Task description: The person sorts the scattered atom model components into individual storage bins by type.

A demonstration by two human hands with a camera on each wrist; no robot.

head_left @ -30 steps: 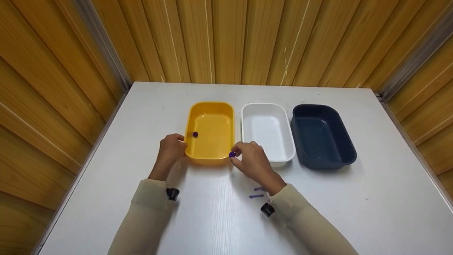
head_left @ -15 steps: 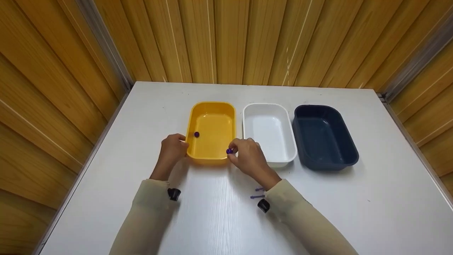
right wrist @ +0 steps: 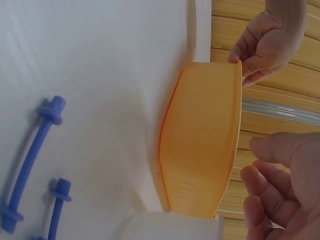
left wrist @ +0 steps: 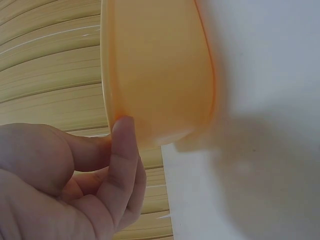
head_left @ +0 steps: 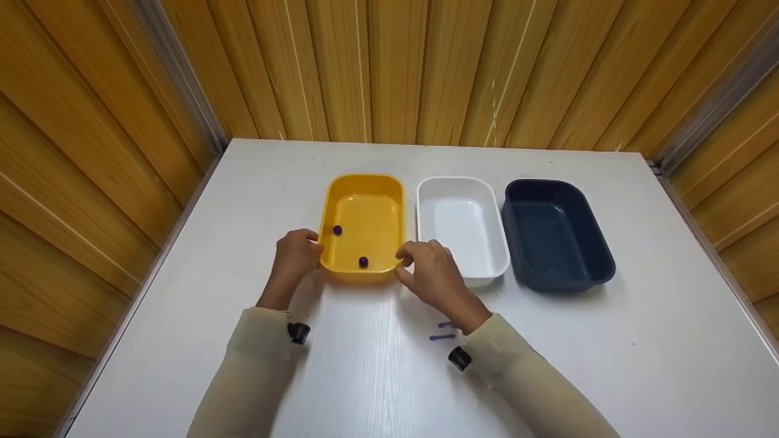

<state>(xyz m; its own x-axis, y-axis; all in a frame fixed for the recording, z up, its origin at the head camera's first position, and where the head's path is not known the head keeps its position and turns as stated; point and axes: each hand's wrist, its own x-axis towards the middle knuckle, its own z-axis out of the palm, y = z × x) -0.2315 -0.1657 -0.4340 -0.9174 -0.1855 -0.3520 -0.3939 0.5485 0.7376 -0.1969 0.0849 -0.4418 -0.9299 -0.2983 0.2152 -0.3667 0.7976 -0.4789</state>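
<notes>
The right grip (head_left: 433, 275) holds nothing in the head view: its thumb and fingers stand apart near the right front corner of the yellow tray (head_left: 368, 222), where half a second ago they pinched a small purple bead. That front bead (head_left: 363, 262) now lies inside the yellow tray, close to the near wall; whether it has come to rest cannot be told. The other bead (head_left: 337, 230) stays near the tray's left wall, so two beads now share this tray and the release looks complete. The left grip (head_left: 297, 251) keeps its pinch on the left rim, which probably steadies the tray. The white tray (head_left: 465, 222) and the dark blue tray (head_left: 560, 237) stand to the right, and two blue pegs (head_left: 442, 337) lie on the desk (head_left: 359, 365) by the right wrist, not yet sorted into any tray. In the left wrist view, a fingertip presses the outer wall just below the rim, with another digit behind it; no bead shows. In the right wrist view, the right fingers are loosely bent beside the rim with a gap visible, while the pegs lie well apart from the yellow tray.
</notes>
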